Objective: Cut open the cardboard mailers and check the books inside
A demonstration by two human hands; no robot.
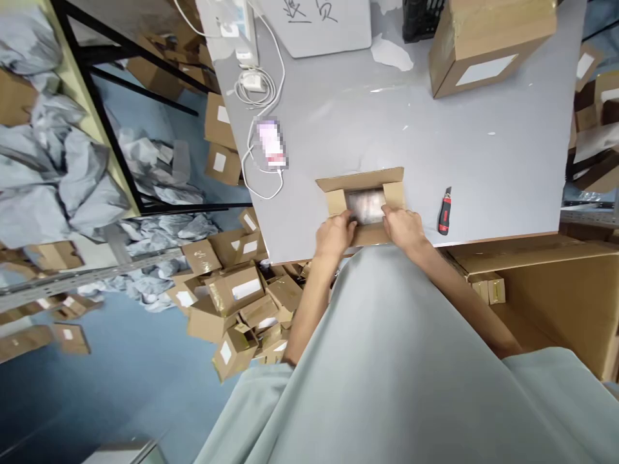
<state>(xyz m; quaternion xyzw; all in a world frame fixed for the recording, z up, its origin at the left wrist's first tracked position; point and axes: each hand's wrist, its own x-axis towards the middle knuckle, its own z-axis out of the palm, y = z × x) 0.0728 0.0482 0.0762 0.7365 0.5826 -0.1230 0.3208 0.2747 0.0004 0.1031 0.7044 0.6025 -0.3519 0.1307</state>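
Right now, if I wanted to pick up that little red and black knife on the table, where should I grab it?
Probably grab the utility knife around its red middle, coming straight down from above. It lies flat on the grey table, lengthwise away from the edge, with bare space on both sides for fingers. Keep off the far black tip, where the blade would likely come out. The right hand, at the open box, is nearest.

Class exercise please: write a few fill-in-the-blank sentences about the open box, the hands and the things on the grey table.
1. Both hands, left hand and right hand, touch an open ____ box.
2. The utility knife lying right of the box has a ____ and black handle.
3. The phone is plugged into a ____ cable.
4. Boxes lie piled on the ____ floor.

Missing words: cardboard; red; white; blue
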